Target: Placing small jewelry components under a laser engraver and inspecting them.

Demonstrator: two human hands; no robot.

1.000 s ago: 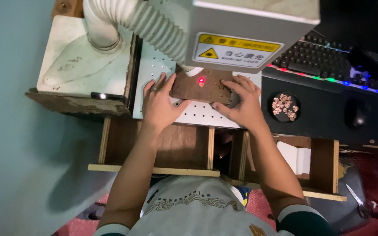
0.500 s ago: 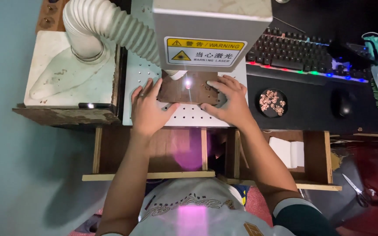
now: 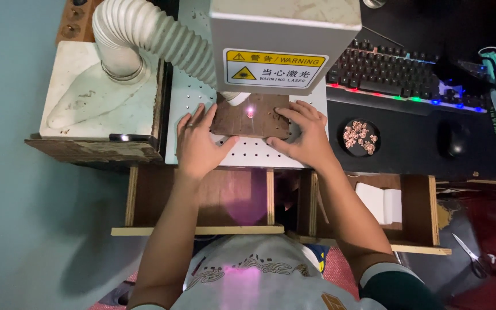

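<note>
A view from above of a person's two bare arms reaching to a cluttered work surface [image 3: 420, 152]. A big grey machine head [image 3: 285, 34] with a yellow warning sticker hangs over a white perforated plate [image 3: 248, 154]. A ribbed white hose [image 3: 144, 34] curves from the left toward the machine's underside. On the plate, under the machine, lies a dark brown wooden board [image 3: 254, 117] with a small pink-white light spot on its top face. The left hand [image 3: 197, 143] lies flat at the board's left edge, its grip spread, fingers fanned on the plate and thumb touching the board's lower left corner. The right hand [image 3: 305, 135] rests at the board's right edge, its grip also spread, fingertips on the board's top. Neither hand pinches anything. To the right sits a black keyboard [image 3: 394, 72] with coloured lights, and below it a small round black dish [image 3: 360, 136] of pinkish bits. Beside that is a black mouse [image 3: 452, 139]. Scissors [image 3: 469, 255] lie low at the right.
</note>
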